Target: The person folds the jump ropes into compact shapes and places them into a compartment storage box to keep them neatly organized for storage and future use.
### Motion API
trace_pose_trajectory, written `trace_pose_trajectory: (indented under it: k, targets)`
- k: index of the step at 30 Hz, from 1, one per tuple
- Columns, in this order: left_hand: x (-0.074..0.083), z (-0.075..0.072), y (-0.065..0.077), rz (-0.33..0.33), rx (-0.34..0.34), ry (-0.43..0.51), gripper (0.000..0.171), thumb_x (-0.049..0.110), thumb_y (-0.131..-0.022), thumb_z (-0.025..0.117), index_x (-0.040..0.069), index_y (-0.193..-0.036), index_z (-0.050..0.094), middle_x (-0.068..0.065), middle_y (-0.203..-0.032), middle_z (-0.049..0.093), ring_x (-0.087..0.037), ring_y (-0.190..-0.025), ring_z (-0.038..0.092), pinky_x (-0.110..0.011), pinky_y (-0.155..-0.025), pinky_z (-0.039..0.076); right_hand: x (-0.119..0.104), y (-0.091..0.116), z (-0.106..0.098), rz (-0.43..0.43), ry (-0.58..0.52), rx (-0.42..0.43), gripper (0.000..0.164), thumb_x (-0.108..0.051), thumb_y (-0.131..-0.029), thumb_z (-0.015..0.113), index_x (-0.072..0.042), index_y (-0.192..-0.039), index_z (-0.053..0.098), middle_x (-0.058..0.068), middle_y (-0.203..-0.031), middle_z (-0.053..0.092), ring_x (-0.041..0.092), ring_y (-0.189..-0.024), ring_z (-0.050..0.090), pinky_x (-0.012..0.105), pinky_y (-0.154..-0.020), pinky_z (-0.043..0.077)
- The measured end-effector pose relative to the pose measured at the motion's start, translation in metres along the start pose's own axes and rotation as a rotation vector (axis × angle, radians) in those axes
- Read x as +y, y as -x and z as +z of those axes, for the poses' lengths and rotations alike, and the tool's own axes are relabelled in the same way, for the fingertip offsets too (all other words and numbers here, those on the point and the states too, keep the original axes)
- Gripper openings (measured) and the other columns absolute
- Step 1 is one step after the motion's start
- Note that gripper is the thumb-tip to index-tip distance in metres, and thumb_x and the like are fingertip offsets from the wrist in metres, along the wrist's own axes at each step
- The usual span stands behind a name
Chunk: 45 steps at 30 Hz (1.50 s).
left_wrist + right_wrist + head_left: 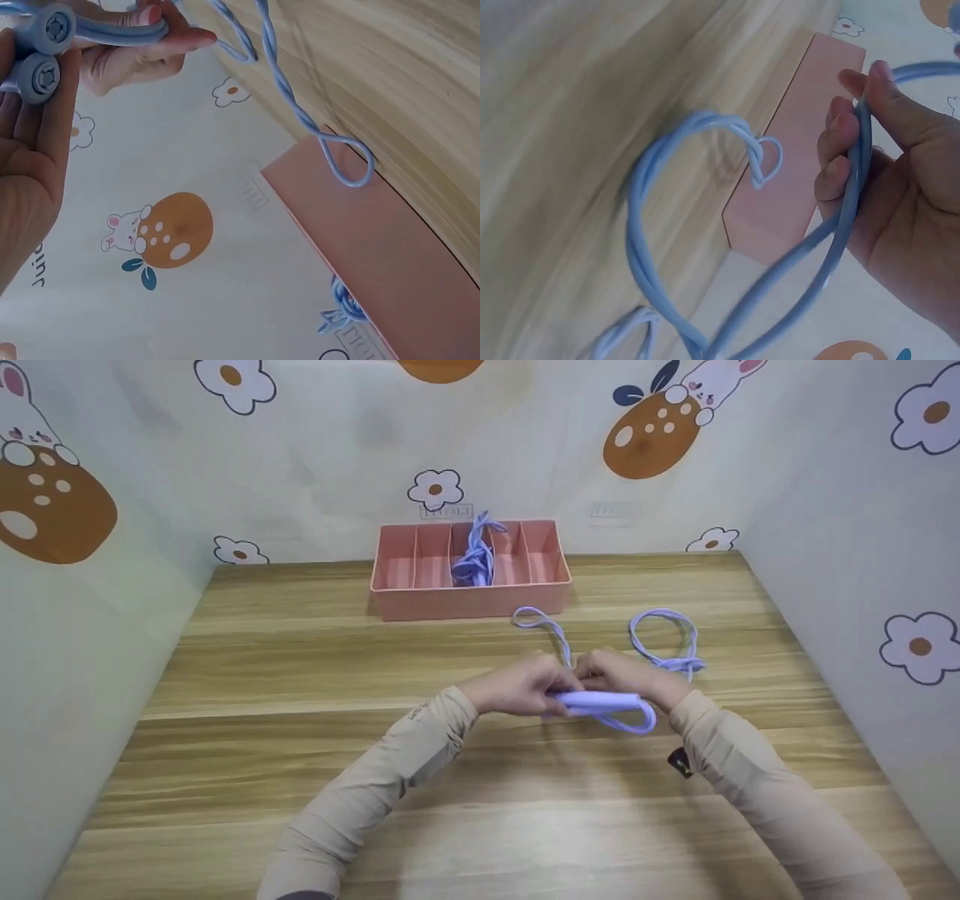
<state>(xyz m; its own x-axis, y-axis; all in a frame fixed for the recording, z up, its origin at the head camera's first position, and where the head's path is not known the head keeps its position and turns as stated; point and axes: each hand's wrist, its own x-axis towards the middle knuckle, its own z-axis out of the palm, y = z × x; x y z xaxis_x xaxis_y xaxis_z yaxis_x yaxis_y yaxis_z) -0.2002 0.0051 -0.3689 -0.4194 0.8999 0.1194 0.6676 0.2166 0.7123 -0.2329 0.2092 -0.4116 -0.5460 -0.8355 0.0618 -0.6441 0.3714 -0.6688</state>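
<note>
A light blue jump rope is held between both hands. My left hand grips its two handles side by side; the handle ends show in the left wrist view. My right hand holds the doubled cord, with fingers and thumb curled round it. From the hands a twisted length of cord runs out over the table to a small loop near the pink box. Another stretch of cord bends back below the handles in the head view.
A pink divided box stands at the back of the table. Its middle compartment holds a bundled blue rope. Right of the hands lies a coiled blue cord. Printed sheets enclose the back and both sides.
</note>
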Motion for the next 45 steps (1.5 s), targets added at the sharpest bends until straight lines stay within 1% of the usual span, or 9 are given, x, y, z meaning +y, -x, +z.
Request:
trace_pose_trajectory:
  k: [5, 9, 13, 18, 23, 27, 37, 40, 45]
  targets:
    - [-0.008, 0.013, -0.005, -0.063, -0.145, -0.062, 0.007, -0.004, -0.074, 0.067, -0.003, -0.081, 0.067, -0.009, -0.067, 0.064, 0.002, -0.052, 0.044, -0.010, -0.048, 0.035, -0.015, -0.009, -0.004, 0.093, 0.104, -0.024, 0.012, -0.004, -0.083, 0.061, -0.001, -0.088, 0.071, 0.007, -0.074, 0.067, 0.010, -0.063, 0.054, 0.020, -0.055, 0.045]
    - [-0.020, 0.021, -0.007, -0.143, -0.136, -0.127, 0.007, 0.000, -0.073, 0.069, -0.001, -0.080, 0.069, -0.010, -0.069, 0.067, 0.002, -0.052, 0.044, -0.010, -0.051, 0.034, -0.029, -0.014, -0.002, 0.221, 0.221, 0.066, 0.013, -0.003, -0.082, 0.062, 0.002, -0.090, 0.070, 0.011, -0.081, 0.069, 0.020, -0.073, 0.064, 0.030, -0.067, 0.053]
    - [-0.031, 0.024, -0.008, -0.271, -0.077, 0.021, 0.010, -0.002, -0.074, 0.067, -0.005, -0.084, 0.068, -0.015, -0.076, 0.068, -0.002, -0.056, 0.052, -0.010, -0.053, 0.040, -0.038, -0.018, 0.001, 0.311, 0.338, 0.185, 0.012, -0.007, -0.083, 0.062, 0.001, -0.084, 0.071, 0.006, -0.070, 0.067, 0.015, -0.059, 0.057, 0.034, -0.061, 0.051]
    - [-0.040, 0.022, -0.007, -0.410, 0.035, 0.191, 0.010, -0.005, -0.073, 0.066, -0.009, -0.083, 0.065, -0.015, -0.080, 0.067, -0.007, -0.064, 0.056, -0.013, -0.056, 0.046, -0.048, -0.020, 0.005, 0.366, 0.423, 0.321, 0.017, -0.010, -0.085, 0.061, -0.003, -0.069, 0.065, -0.004, -0.052, 0.043, 0.009, -0.047, 0.036, 0.024, -0.042, 0.033]
    - [-0.044, 0.021, -0.005, -0.466, 0.171, 0.199, 0.011, -0.005, -0.071, 0.067, -0.009, -0.080, 0.064, -0.014, -0.074, 0.066, -0.005, -0.055, 0.050, -0.014, -0.050, 0.042, -0.055, -0.020, 0.012, 0.334, 0.436, 0.429, 0.015, -0.008, -0.085, 0.060, -0.002, -0.071, 0.064, 0.000, -0.058, 0.048, 0.012, -0.051, 0.042, 0.025, -0.044, 0.035]
    - [-0.047, 0.018, -0.004, -0.534, 0.260, 0.332, 0.015, -0.006, -0.072, 0.064, -0.011, -0.086, 0.064, -0.008, -0.069, 0.063, -0.006, -0.053, 0.052, -0.017, -0.051, 0.048, -0.055, -0.018, 0.017, 0.259, 0.446, 0.504, 0.009, -0.007, -0.084, 0.062, 0.000, -0.083, 0.069, 0.005, -0.070, 0.058, 0.016, -0.059, 0.052, 0.029, -0.052, 0.045]
    - [-0.051, 0.010, -0.001, -0.585, 0.398, 0.672, 0.014, -0.007, -0.078, 0.060, -0.013, -0.091, 0.061, 0.001, -0.062, 0.057, -0.007, -0.053, 0.055, -0.016, -0.051, 0.049, -0.046, -0.009, 0.029, 0.150, 0.322, 0.614, 0.021, -0.006, -0.087, 0.059, -0.001, -0.105, 0.067, 0.011, -0.097, 0.066, 0.024, -0.087, 0.063, 0.038, -0.076, 0.052]
    - [-0.054, 0.007, -0.001, -0.604, 0.421, 0.731, 0.019, -0.006, -0.080, 0.060, -0.012, -0.097, 0.061, 0.000, -0.064, 0.060, -0.007, -0.054, 0.057, -0.018, -0.054, 0.052, -0.043, -0.005, 0.033, 0.154, 0.267, 0.630, 0.023, -0.005, -0.087, 0.058, -0.001, -0.108, 0.065, 0.009, -0.092, 0.066, 0.018, -0.076, 0.061, 0.033, -0.068, 0.051]
    - [-0.058, 0.001, 0.002, -0.628, 0.473, 0.835, 0.022, -0.005, -0.079, 0.060, -0.012, -0.099, 0.059, 0.000, -0.064, 0.062, -0.009, -0.057, 0.060, -0.020, -0.057, 0.053, -0.038, 0.002, 0.036, 0.197, 0.160, 0.613, 0.026, -0.009, -0.090, 0.055, -0.004, -0.114, 0.062, 0.000, -0.068, 0.051, 0.008, -0.055, 0.040, 0.023, -0.048, 0.037]
